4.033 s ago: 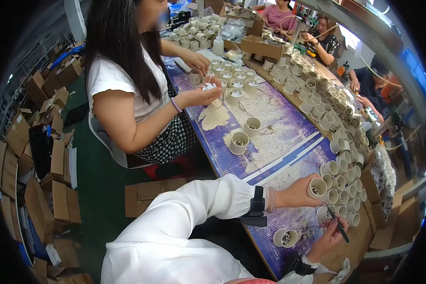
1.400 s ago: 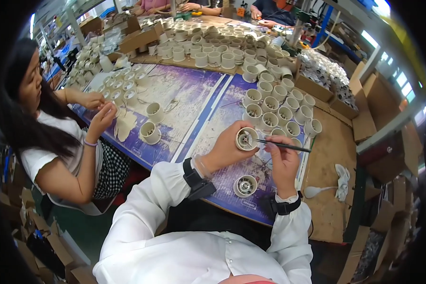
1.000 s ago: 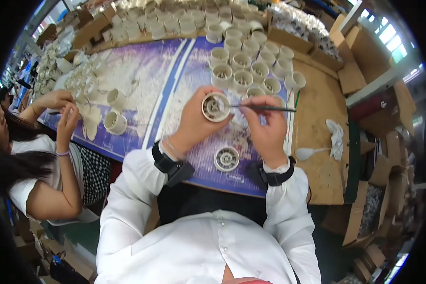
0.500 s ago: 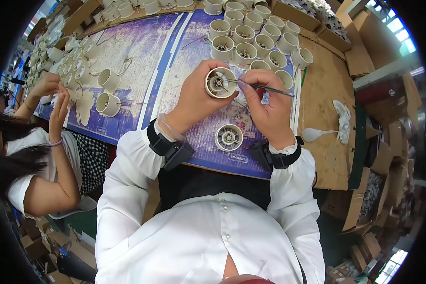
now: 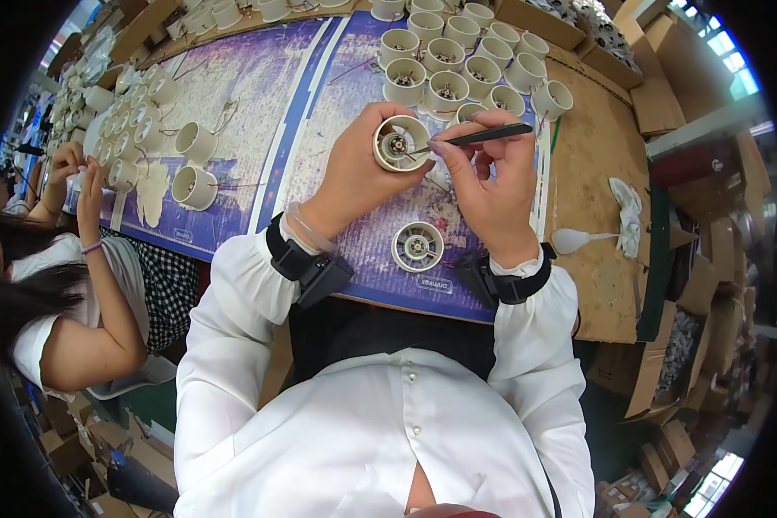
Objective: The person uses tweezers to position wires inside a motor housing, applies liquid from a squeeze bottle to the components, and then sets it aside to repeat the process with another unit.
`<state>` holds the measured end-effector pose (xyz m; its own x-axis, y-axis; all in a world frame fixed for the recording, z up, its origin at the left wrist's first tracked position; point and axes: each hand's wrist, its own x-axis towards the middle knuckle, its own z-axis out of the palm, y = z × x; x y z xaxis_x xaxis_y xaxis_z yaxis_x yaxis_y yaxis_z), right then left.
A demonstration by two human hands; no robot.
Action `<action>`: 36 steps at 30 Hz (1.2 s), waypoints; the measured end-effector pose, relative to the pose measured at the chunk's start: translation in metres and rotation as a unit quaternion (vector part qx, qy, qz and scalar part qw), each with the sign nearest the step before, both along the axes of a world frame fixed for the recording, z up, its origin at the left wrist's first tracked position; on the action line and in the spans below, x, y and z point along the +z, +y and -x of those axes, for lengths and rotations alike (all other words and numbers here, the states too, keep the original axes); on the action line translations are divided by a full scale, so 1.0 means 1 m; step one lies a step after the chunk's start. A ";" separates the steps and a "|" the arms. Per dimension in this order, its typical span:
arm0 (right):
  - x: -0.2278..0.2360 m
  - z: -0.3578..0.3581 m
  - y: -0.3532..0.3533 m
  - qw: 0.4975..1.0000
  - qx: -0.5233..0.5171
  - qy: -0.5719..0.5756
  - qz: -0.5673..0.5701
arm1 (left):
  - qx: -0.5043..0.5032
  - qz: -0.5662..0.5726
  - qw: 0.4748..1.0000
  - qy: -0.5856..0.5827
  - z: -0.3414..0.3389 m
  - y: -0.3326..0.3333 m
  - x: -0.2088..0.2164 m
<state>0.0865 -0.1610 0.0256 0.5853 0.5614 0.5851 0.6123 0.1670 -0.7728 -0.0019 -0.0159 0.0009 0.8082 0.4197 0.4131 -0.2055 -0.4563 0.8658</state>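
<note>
Your L hand (image 5: 358,164) is curled round the outside of a cream motor housing (image 5: 414,138), thumb & fingers wrapping its wall, mouth tipped up at you. It's held above the purple mat (image 5: 367,259), just in front of the housing cluster (image 5: 482,71). Your R hand (image 5: 496,190) pinches black tweezers (image 5: 489,134) bw thumb & fingers, tips inside the mouth nr the hub (image 5: 397,145); can't tell if they grip anything.

Handling, my guess: housing's prob. light, hard plastic, stiff enough for a firm hold. Smooth wall might slip if your fingers are dusty or damp. Best grip = where your L hand has it: outer wall, fingertips clear of the mouth. Fragile bits are prob. the spokes & small parts at the hub, plus any thin wire (image 5: 351,71) like the one by the cluster; don't lift by those. Tweezers look slim & stiff: hold mid-shank, easy pinch, so the tips don't knock the hub.

Second motor housing (image 5: 417,246) sits on the mat nr its front edge, mouth up; same hold, outer wall. White bulb (image 5: 570,241) w/ thin nozzle, on the brown board (image 5: 596,173) to your R, looks soft; take it by the fat end.
</note>
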 end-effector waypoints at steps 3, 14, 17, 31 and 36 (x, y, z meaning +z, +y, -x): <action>-0.001 -0.001 0.001 1.000 -0.009 -0.016 -0.012 | -0.001 0.004 1.000 -0.001 0.000 -0.001 0.000; 0.002 0.000 0.002 1.000 -0.015 -0.021 -0.005 | -0.004 0.007 1.000 0.004 0.001 -0.001 0.001; 0.002 -0.001 0.001 0.999 -0.024 -0.030 0.007 | -0.007 0.005 1.000 0.007 0.001 -0.001 0.001; 0.001 0.004 0.002 0.998 -0.039 -0.015 0.038 | -0.015 -0.022 1.000 -0.005 0.003 -0.003 0.001; -0.002 0.000 0.002 0.999 -0.029 -0.015 0.017 | -0.007 -0.005 1.000 -0.011 0.002 -0.003 0.003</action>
<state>0.0862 -0.1587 0.0239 0.5994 0.5476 0.5838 0.6433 0.1044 -0.7584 -0.0037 -0.0191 0.0035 0.8046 0.4036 0.4355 -0.2318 -0.4617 0.8562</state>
